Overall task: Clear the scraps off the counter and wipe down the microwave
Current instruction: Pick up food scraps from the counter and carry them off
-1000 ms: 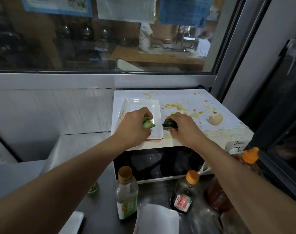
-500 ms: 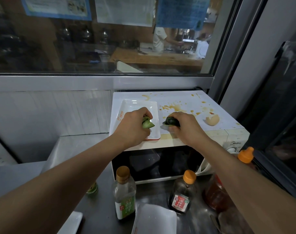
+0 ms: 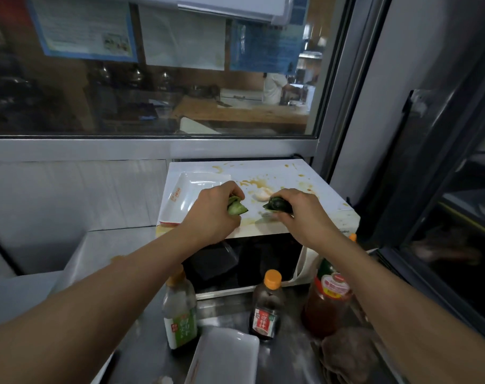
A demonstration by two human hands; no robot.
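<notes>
Gripping a light green vegetable scrap [image 3: 237, 208], the left hand [image 3: 213, 214] hovers over the stained microwave [image 3: 305, 173] top; the right hand [image 3: 299, 214] beside it clutches a darker scrap [image 3: 277, 205]. An eggshell [image 3: 263, 194] lies just beyond them, a white tray [image 3: 185, 189] left of the left hand.

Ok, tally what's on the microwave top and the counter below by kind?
Green scraps: 2, one in left hand, one in right hand
Eggshell: 1
White trays: 2
Bottles: 3
Cloth: 1
Total: 9
</notes>
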